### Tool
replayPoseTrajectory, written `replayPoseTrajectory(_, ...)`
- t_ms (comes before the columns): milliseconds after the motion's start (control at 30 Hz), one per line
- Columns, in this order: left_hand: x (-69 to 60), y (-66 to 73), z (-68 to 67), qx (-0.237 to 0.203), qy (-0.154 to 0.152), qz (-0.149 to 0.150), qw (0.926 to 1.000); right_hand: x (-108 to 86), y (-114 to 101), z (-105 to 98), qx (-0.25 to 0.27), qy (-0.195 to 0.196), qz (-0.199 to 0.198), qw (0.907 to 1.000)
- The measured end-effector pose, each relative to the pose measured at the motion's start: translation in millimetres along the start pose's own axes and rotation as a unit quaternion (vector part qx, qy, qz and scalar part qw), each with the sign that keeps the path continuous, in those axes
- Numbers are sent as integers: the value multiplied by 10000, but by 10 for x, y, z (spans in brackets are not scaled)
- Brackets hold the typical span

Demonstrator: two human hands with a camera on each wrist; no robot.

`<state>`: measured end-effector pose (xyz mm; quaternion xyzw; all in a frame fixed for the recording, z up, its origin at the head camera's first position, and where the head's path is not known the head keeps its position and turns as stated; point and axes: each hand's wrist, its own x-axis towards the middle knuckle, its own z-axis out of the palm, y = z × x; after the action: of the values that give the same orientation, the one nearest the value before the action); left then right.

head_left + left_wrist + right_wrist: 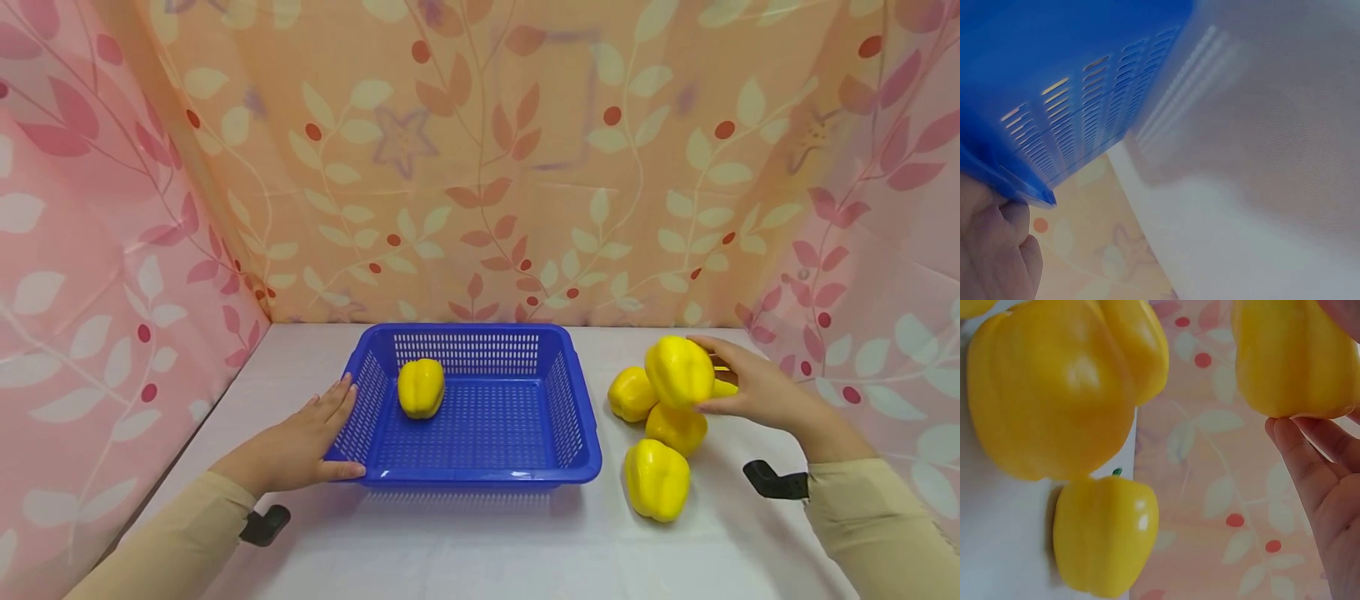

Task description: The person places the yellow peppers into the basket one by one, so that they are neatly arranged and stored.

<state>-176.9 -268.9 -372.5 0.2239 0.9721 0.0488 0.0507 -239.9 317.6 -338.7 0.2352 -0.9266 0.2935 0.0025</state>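
Note:
On the right of the head view, my right hand pinches a yellow bell pepper between thumb and fingers, raised above other peppers. The right wrist view shows the fingertips against the lower end of the held pepper. My left hand rests on the left side of a blue plastic basket, fingers extended along the side rim and thumb on the front rim. Inside the basket, toward its left, lies one yellow bell pepper. In the left wrist view, the palm side of the left hand is beside the basket rim.
Several yellow bell peppers lie right of the basket: one nearest the front, one under the held pepper, one beside it, and another partly hidden behind the right hand. A white cloth covers the table; patterned curtains enclose it.

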Motion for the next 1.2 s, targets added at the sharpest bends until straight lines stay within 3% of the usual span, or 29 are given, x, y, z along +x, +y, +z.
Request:
replayPoseTrajectory(567, -3, -1, 14, -75, 41, 63, 9999, 359, -265, 85, 223, -218, -465, 9984)
replayPoseTrajectory(867, -10, 6, -6, -69, 18, 59, 10000, 499, -383, 130, 346, -282, -491, 9978)
replayPoseTrajectory(1200, 8, -21, 24, -32, -6, 20, 10000, 703, -541, 249, 739, -393, -767, 9935)
